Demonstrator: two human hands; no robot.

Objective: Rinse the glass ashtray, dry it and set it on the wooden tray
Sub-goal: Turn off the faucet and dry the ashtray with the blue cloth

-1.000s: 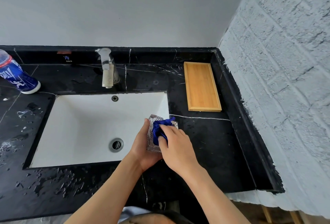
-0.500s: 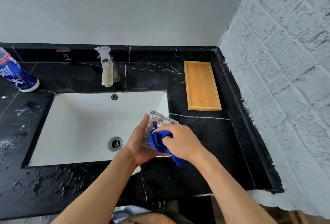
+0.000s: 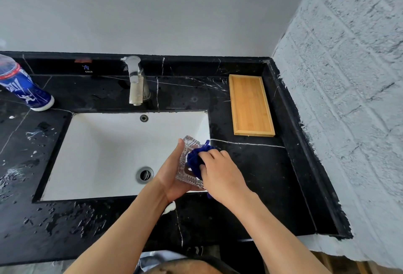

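Note:
My left hand point(image 3: 172, 175) holds the ribbed glass ashtray point(image 3: 187, 160) tilted on edge over the right front corner of the white sink point(image 3: 104, 153). Its hollow faces right. My right hand point(image 3: 220, 173) presses a blue cloth point(image 3: 195, 158) into that hollow. The wooden tray point(image 3: 250, 104) lies bare on the black counter at the back right, apart from both hands.
A chrome faucet point(image 3: 136, 86) stands behind the sink, with no water running. A blue and white bottle point(image 3: 24, 89) stands at the back left. The black marble counter point(image 3: 257, 182) is wet on the left and front. A white brick wall point(image 3: 349, 99) closes the right side.
My right hand has shifted the blue cloth inside the ashtray, from low and trailing below my hand back up into the hollow. My left hand keeps the ashtray in almost the same place.

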